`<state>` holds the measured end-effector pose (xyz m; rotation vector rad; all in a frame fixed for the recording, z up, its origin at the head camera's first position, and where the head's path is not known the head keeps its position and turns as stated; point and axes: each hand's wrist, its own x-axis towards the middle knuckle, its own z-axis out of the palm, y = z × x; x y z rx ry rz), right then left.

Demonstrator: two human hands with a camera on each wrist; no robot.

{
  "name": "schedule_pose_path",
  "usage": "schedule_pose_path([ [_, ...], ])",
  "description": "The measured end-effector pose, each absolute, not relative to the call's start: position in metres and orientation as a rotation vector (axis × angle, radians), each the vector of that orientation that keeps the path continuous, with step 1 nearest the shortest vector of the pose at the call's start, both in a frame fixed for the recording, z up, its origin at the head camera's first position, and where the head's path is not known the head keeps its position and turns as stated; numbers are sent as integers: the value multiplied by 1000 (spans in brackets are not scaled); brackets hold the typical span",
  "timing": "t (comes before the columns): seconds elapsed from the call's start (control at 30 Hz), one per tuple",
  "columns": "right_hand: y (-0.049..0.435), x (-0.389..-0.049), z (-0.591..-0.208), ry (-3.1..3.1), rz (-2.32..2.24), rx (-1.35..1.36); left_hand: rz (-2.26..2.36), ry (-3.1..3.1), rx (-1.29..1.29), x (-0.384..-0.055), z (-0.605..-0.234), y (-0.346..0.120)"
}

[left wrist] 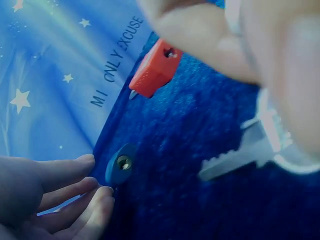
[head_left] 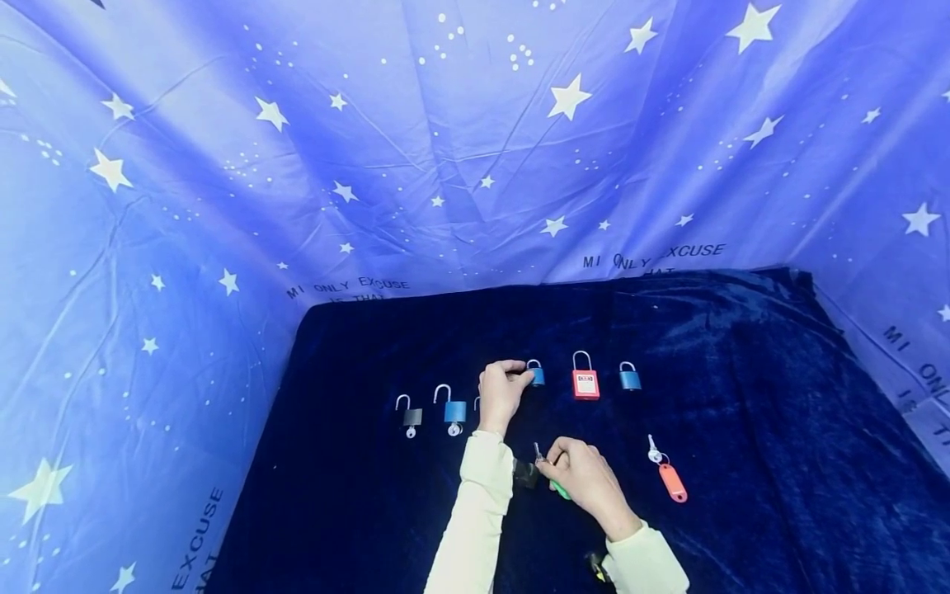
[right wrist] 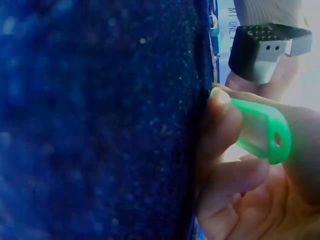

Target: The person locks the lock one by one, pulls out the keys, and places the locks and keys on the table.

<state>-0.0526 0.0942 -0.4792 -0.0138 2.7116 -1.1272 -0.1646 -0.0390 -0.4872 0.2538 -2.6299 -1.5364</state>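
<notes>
My left hand [head_left: 502, 392] is at a small blue padlock [head_left: 537, 377], fingertips at its left edge; in the left wrist view a gap shows between index finger and thumb. The keyhole end of this padlock [left wrist: 120, 164] faces that camera, its shackle out of sight there. Closer to me, my right hand [head_left: 586, 478] pinches a silver key [head_left: 538, 454] with a green key tag [head_left: 560, 490]. The key's toothed blade [left wrist: 232, 157] sticks out from the blurred right fingers in the left wrist view. The green tag [right wrist: 262, 131] hangs by the right palm.
A red padlock [head_left: 585, 384] and another blue padlock [head_left: 630, 378] stand to the right. On the left lie a grey padlock [head_left: 411, 417] and a blue padlock [head_left: 454, 412], shackles open and keys inserted. A key with an orange tag [head_left: 673, 483] lies front right on dark blue cloth [head_left: 742, 396].
</notes>
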Motion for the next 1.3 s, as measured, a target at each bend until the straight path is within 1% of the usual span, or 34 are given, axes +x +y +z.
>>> schedule_pose_path([
  [0.6, 91, -49, -475, 2879, -846, -57, -1560, -2578, 253, -155, -482, -63],
  [0.83, 91, -46, -473, 2917, -793, -75, -1571, -2539, 215, -151, -481, -73],
  [1.3, 97, -43, -455, 3000, -660, -130, -1584, -2494, 221, -145, -476, -91],
])
